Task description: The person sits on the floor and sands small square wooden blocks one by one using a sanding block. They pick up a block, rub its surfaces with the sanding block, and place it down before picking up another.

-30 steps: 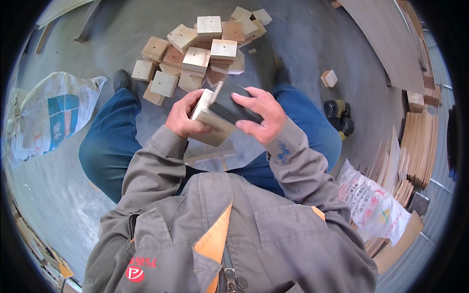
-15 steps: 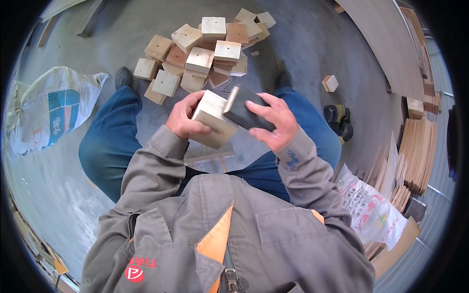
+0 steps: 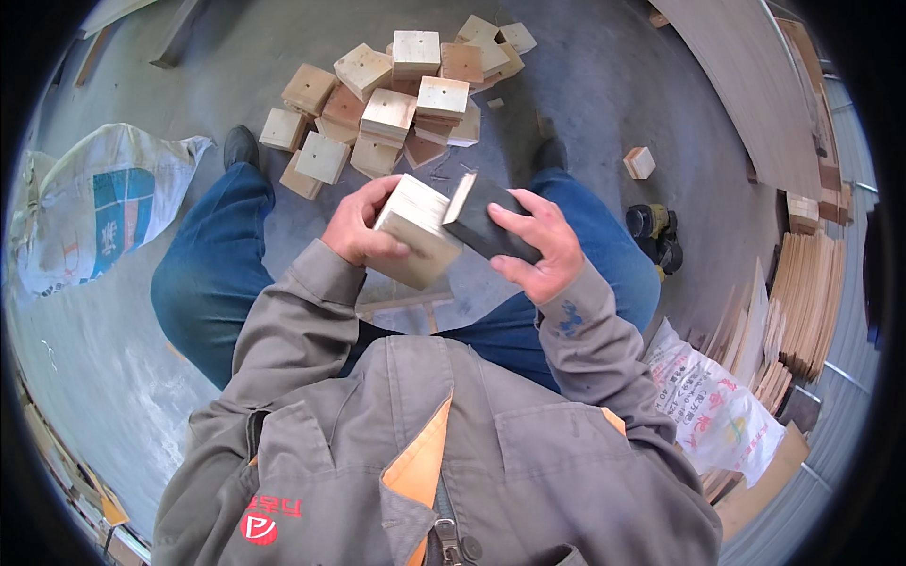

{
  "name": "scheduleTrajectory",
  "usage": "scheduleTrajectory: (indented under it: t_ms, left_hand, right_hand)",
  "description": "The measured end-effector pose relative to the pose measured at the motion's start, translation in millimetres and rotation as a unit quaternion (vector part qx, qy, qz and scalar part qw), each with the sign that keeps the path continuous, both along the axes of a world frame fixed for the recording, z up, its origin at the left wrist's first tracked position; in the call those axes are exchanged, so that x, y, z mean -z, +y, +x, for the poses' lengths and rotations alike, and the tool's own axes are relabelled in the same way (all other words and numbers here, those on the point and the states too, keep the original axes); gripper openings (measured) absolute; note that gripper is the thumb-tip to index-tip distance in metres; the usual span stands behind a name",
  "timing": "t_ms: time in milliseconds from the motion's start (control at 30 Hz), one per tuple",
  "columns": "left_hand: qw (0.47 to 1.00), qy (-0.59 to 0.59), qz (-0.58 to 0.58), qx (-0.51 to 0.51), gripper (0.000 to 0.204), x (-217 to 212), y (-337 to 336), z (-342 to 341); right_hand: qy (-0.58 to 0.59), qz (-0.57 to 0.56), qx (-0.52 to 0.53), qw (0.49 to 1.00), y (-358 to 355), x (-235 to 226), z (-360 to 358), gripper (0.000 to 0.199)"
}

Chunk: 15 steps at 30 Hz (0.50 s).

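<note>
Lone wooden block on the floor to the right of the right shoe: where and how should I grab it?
Probably best to come from above and pinch two opposite sides of the lone wooden block. It is compact and squarish, and it lies apart from the pile of blocks, so its sides look free. Avoid approaching low from the near side, where the black-and-yellow tool lies.

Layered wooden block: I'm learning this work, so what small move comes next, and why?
Perhaps slide the dark-faced block leftward over the layered wooden block: the left hand grips it, while the right hand holds the other close to its striped side.
</note>
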State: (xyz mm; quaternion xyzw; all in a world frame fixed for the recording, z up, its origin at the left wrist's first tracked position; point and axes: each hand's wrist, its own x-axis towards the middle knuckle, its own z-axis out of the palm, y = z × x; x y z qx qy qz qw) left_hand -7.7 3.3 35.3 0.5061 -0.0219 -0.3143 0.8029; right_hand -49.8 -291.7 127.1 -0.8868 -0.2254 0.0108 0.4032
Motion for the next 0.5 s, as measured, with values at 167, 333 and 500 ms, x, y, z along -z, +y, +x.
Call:
scheduleTrajectory:
  t_ms: [167, 333, 500]
  left_hand:
    - [0.998, 0.045, -0.031, -0.012, 0.095, -8, -5, 5]
    - [0.999, -0.001, 0.019, 0.046, 0.083, -8, -13, 1]
    - [1.0, 0.007, -0.003, -0.004, 0.088, -13, -9, 5]
  right_hand:
    - [-0.03, 0.005, 0.003, 1.0, 13, 2, 13, 0.063]
    - [-0.055, 0.053, -0.029, 0.997, 67, -5, 62, 0.063]
    - [-0.05, 0.073, 0.097, 0.991, 29, -13, 77, 0.061]
